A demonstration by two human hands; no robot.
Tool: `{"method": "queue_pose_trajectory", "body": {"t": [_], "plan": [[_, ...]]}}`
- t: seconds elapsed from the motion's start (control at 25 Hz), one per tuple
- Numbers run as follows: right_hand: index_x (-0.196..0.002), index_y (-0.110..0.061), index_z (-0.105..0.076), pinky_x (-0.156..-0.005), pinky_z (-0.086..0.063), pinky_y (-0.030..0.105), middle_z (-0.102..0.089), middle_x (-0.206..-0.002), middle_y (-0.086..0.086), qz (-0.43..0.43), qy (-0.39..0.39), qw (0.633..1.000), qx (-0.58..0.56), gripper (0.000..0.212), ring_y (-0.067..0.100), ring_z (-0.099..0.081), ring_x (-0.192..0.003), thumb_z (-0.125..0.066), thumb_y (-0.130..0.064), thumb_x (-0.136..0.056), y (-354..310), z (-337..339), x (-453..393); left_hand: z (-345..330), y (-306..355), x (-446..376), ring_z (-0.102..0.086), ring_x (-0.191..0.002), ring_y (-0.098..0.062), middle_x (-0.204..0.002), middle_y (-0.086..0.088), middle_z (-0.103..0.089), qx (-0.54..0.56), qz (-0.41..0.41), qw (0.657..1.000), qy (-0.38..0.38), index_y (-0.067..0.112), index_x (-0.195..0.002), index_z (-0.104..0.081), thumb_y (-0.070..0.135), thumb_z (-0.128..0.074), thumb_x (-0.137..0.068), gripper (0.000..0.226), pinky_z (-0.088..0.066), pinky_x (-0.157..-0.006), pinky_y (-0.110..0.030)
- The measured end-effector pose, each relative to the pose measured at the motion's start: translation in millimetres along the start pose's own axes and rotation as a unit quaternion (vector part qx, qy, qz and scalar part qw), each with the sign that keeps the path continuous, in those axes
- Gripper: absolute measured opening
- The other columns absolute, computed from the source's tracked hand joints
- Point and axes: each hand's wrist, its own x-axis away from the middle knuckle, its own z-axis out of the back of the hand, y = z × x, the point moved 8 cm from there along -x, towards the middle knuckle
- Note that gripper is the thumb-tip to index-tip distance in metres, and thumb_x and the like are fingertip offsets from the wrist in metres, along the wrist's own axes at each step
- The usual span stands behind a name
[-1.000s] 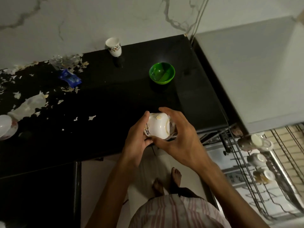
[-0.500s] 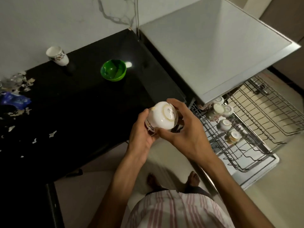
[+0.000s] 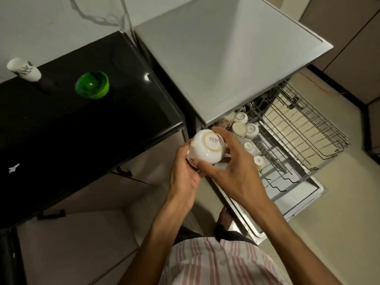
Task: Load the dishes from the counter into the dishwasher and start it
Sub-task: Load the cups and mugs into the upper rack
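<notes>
Cup (image 3: 206, 148), glossy white ceramic and rounded, is upturned between both hands beside the wire rack (image 3: 304, 138): left hand (image 3: 184, 175) cradles it, right hand (image 3: 232, 161) grips it. Green bowl (image 3: 92, 84) sits on the glossy black counter (image 3: 82, 128).

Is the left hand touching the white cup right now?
Touching. The head view shows the left hand with its thumb and fingers pressed against the side of the upturned white cup, with the right hand curled round it too.
</notes>
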Motion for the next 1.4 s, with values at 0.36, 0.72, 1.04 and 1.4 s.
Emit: {"method": "queue_pose_trajectory", "body": {"t": [0.36,0.72,1.04,1.4], "plan": [[-0.131,-0.029,-0.048,-0.080,-0.039,0.000,-0.046,-0.101,-0.037,-0.074,0.017,0.996,0.035,0.070,-0.019,-0.050,-0.095,-0.084,-0.042,-0.072,95.7,60.5,7.3,-45.7,-90.4,-29.8,-0.065,-0.112,-0.021,-0.122,-0.010,-0.067,-0.105,0.063,0.992,0.034,0.018,-0.129,-0.057,0.027,-0.040,-0.102,0.033,-0.055,-0.088,-0.032],[-0.135,-0.015,-0.049,-0.089,-0.046,0.022,-0.059,-0.124,-0.001,-0.127,0.029,0.983,0.132,0.077,0.007,-0.053,-0.104,-0.084,-0.039,-0.071,237.7,78.4,-23.6,-57.3,-173.0,-133.2,-0.065,-0.101,-0.002,-0.114,0.006,-0.069,-0.322,0.074,0.944,0.000,0.022,-0.120,-0.067,0.018,-0.048,-0.101,0.027,-0.055,-0.085,-0.022],[-0.140,-0.010,-0.045,-0.092,-0.046,0.026,-0.060,-0.132,0.011,-0.147,0.038,0.974,0.171,0.084,0.022,-0.059,-0.113,-0.086,-0.034,-0.071,359.6,98.1,-121.7,-105.8,-218.7,-273.8,-0.042,-0.039,0.006,-0.054,0.012,-0.048,-0.476,-0.005,0.875,-0.089,0.010,-0.074,-0.059,0.014,-0.047,-0.102,0.030,-0.031,-0.044,-0.011],[-0.142,-0.010,-0.041,-0.095,-0.041,0.023,-0.058,-0.133,0.011,-0.176,-0.012,0.966,0.191,0.086,0.025,-0.057,-0.118,-0.085,-0.023,-0.070,446.4,82.1,-165.1,-92.7,-269.9,-365.8,-0.056,-0.077,-0.014,-0.083,-0.001,-0.061,-0.560,-0.017,0.821,-0.113,0.017,-0.084,-0.065,0.018,-0.056,-0.095,0.014,-0.048,-0.069,-0.031]]}}
